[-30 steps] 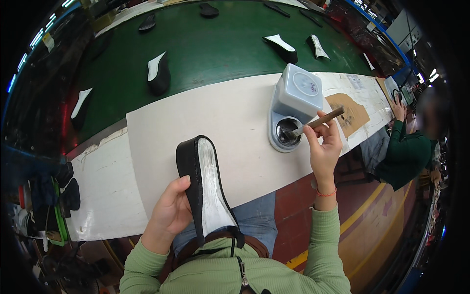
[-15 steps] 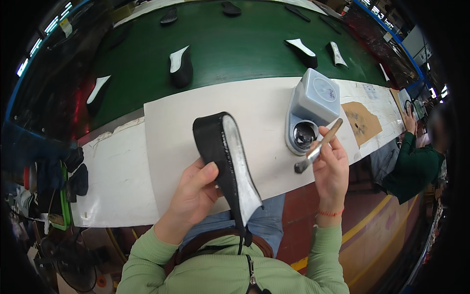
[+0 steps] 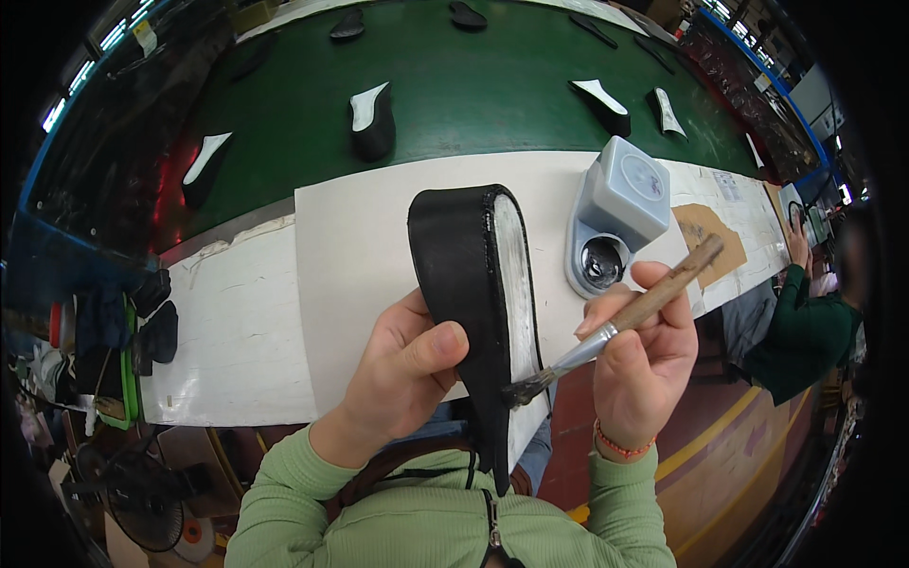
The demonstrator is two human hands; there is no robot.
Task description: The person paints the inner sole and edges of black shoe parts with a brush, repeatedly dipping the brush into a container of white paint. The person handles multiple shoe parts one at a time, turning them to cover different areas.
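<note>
Carefully, a black wedge shoe sole (image 3: 454,256) is held up over the near edge of a counter (image 3: 227,331) in the left hand (image 3: 402,364), its side gripped between thumb and fingers, its thick end pointed away from the wearer. A wooden-handled brush (image 3: 653,308) is pinched between the thumb and fingers of the right hand (image 3: 649,369), and its dark bristles are laid, apparently in contact, where the black side meets the white face near the narrow end. Beyond, dark paste (image 3: 603,262) is held in the round well of a pale blue container (image 3: 620,189), while similar wedges (image 3: 374,123) are spread across a green surface (image 3: 473,76). By appearances, the edge-coating step is in hand; for the next move, a light, even stroke along the rim seems to be called for, with the sole kept steady and the white face spared stray smears.
</note>
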